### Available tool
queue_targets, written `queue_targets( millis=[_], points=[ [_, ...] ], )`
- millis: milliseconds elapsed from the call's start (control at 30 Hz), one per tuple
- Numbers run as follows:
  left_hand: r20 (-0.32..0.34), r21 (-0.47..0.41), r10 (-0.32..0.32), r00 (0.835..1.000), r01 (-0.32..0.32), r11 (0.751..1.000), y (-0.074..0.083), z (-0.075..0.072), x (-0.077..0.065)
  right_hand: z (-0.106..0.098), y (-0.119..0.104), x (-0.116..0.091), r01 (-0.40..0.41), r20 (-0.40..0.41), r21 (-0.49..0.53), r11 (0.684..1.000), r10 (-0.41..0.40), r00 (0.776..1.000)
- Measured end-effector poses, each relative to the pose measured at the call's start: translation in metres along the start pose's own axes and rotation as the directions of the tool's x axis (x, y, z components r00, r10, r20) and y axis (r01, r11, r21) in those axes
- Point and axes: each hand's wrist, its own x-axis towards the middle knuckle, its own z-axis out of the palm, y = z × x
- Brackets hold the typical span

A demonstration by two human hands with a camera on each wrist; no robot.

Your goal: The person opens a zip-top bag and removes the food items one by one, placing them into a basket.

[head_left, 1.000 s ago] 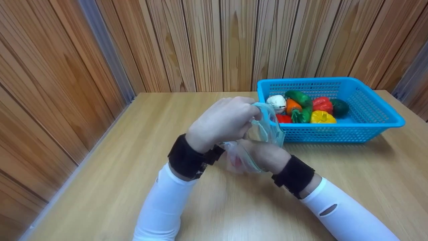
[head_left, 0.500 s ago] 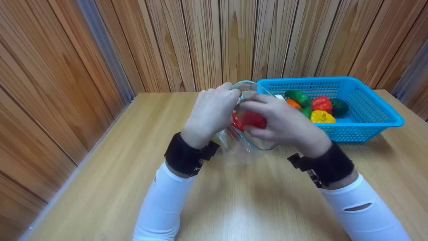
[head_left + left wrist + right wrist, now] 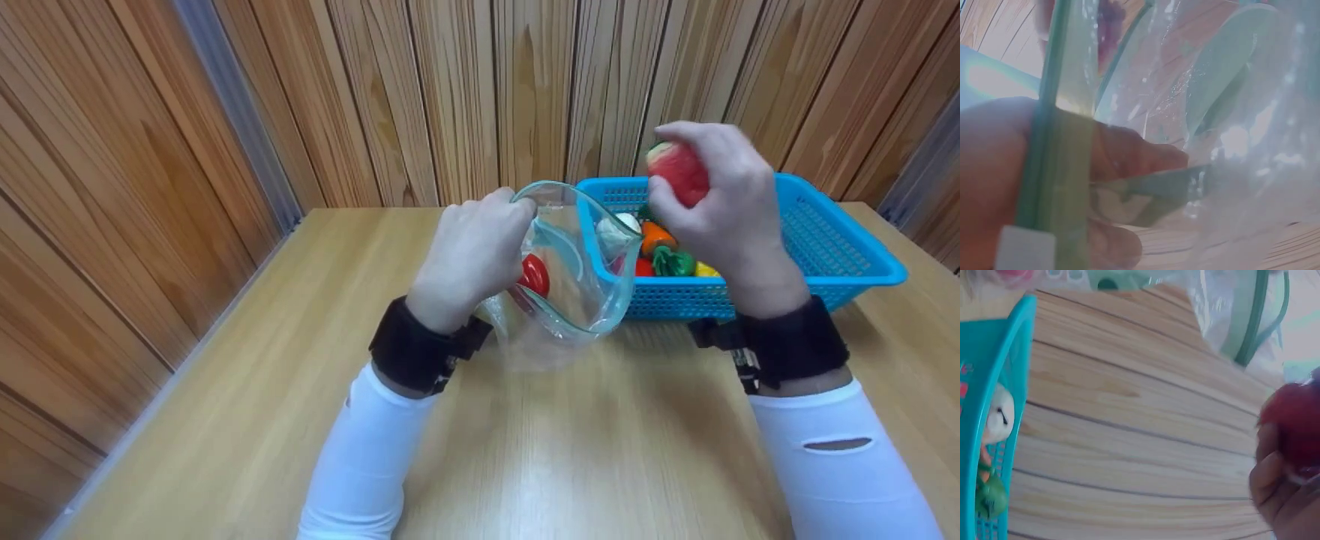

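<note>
My left hand (image 3: 476,244) grips the rim of a clear zip bag (image 3: 600,300) with a green seal, and its mouth gapes toward the right. A glossy red thing (image 3: 535,274) shows at the bag's opening beside my fingers; its kind is unclear. In the left wrist view, finger and thumb pinch the bag's edge (image 3: 1044,112). My right hand (image 3: 731,195) holds a red apple (image 3: 679,174) with a pale yellow-green top, raised over the blue basket (image 3: 750,300). The right wrist view also has the apple (image 3: 1294,422) against the fingers.
Inside the basket lie a white vegetable (image 3: 619,229), an orange carrot-like piece (image 3: 657,237) with green leaves, a red piece (image 3: 644,268) and a yellow piece (image 3: 705,269). My right hand hides part of the contents. Wood-panelled walls (image 3: 525,97) stand behind the table (image 3: 337,270).
My right hand has come out of the bag's mouth with the apple and moved up and right over the basket. The left hand first shifted slightly left, then stayed on the bag.
</note>
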Motion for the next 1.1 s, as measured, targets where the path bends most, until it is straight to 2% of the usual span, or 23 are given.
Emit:
queue_targets(
  millis=[33, 67, 100, 167, 233, 267, 300, 333, 367, 400, 467, 533, 567, 600, 633, 667, 733, 800, 833, 900, 967, 1033, 1100],
  points=[
    [0.004, -0.004, -0.001, 1.0, 0.001, 1.0, 0.0, 0.0, 0.0, -0.002, 0.005, 0.0, -0.097, 0.023, -0.052, 0.994, 0.098, 0.995],
    [0.006, -0.007, -0.003, 1.0, 0.003, 1.0, 0.0, 0.0, 0.0, -0.003, 0.011, 0.0, -0.189, 0.056, -0.108, 0.976, 0.196, 0.979],
    [0.007, -0.01, -0.005, 1.0, 0.005, 1.0, 0.0, 0.0, 0.0, -0.004, 0.017, 0.001, -0.273, 0.1, -0.161, 0.949, 0.291, 0.952],
    [0.004, -0.015, -0.004, 1.0, 0.004, 1.0, 0.0, 0.001, 0.0, -0.005, 0.031, 0.0, -0.396, 0.192, -0.272, 0.877, 0.452, 0.871],
    [-0.001, -0.018, -0.004, 1.0, 0.004, 1.0, 0.001, 0.002, 0.0, -0.004, 0.044, -0.002, -0.442, 0.276, -0.357, 0.823, 0.545, 0.792],
    [-0.002, -0.023, -0.002, 1.0, 0.002, 1.0, 0.001, 0.002, 0.0, -0.003, 0.049, -0.004, -0.444, 0.313, -0.391, 0.806, 0.57, 0.759],
    [-0.002, -0.028, 0.0, 1.0, 0.0, 1.0, 0.001, 0.002, 0.0, -0.001, 0.052, -0.004, -0.44, 0.342, -0.418, 0.794, 0.587, 0.734],
    [-0.001, -0.035, 0.003, 1.0, -0.003, 0.999, 0.001, 0.002, 0.0, 0.001, 0.053, -0.005, -0.432, 0.353, -0.433, 0.791, 0.59, 0.726],
    [-0.004, -0.042, 0.006, 1.0, -0.006, 0.999, 0.001, 0.002, 0.0, 0.003, 0.052, -0.006, -0.423, 0.35, -0.431, 0.797, 0.58, 0.736],
    [-0.008, -0.047, 0.008, 1.0, -0.008, 0.999, 0.002, 0.002, 0.0, 0.005, 0.048, -0.006, -0.411, 0.332, -0.421, 0.809, 0.559, 0.76],
    [-0.019, -0.062, 0.013, 1.0, -0.014, 0.998, 0.002, 0.002, 0.0, 0.008, 0.038, -0.005, -0.376, 0.251, -0.358, 0.855, 0.475, 0.843],
    [-0.034, -0.067, 0.017, 0.999, -0.019, 0.998, 0.003, 0.001, 0.0, 0.01, 0.023, -0.004, -0.317, 0.113, -0.242, 0.917, 0.351, 0.93],
    [-0.044, -0.064, 0.022, 0.999, -0.025, 0.998, 0.003, 0.001, 0.0, 0.01, 0.016, -0.004, -0.26, 0.038, -0.179, 0.949, 0.271, 0.962],
    [-0.052, -0.062, 0.028, 0.998, -0.031, 0.998, 0.003, 0.001, 0.0, 0.01, 0.009, -0.003, -0.198, -0.041, -0.116, 0.973, 0.195, 0.98],
    [-0.058, -0.061, 0.034, 0.998, -0.038, 0.997, 0.004, 0.002, 0.001, 0.01, 0.002, -0.003, -0.128, -0.115, -0.051, 0.991, 0.121, 0.986],
    [-0.063, -0.059, 0.042, 0.997, -0.045, 0.997, 0.004, 0.002, 0.001, 0.01, -0.005, -0.003, -0.05, -0.181, 0.009, 0.999, 0.05, 0.982],
    [-0.076, -0.053, 0.059, 0.995, -0.063, 0.997, 0.004, 0.002, 0.001, 0.011, -0.018, -0.005, 0.117, -0.278, 0.091, 0.989, -0.087, 0.957],
    [-0.083, -0.055, 0.073, 0.994, -0.078, 0.995, 0.003, 0.003, 0.001, 0.014, -0.029, -0.007, 0.273, -0.313, 0.158, 0.949, -0.214, 0.925],
    [-0.085, -0.06, 0.079, 0.993, -0.084, 0.995, 0.002, 0.003, 0.001, 0.016, -0.034, -0.009, 0.342, -0.296, 0.187, 0.921, -0.28, 0.913],
    [-0.093, -0.066, 0.092, 0.991, -0.098, 0.993, 0.001, 0.004, 0.001, 0.021, -0.041, -0.013, 0.448, -0.209, 0.236, 0.862, -0.405, 0.89],
    [-0.106, -0.079, 0.106, 0.989, -0.115, 0.99, 0.001, 0.004, 0.0, 0.026, -0.046, -0.018, 0.495, -0.057, 0.277, 0.823, -0.5, 0.864],
    [-0.131, -0.081, 0.129, 0.983, -0.141, 0.987, 0.001, 0.004, 0.0, 0.033, -0.051, -0.023, 0.485, 0.137, 0.287, 0.826, -0.537, 0.833],
    [-0.156, -0.08, 0.16, 0.975, -0.174, 0.982, 0.003, 0.005, -0.001, 0.04, -0.054, -0.027, 0.433, 0.327, 0.265, 0.862, -0.503, 0.8]
  ],
)
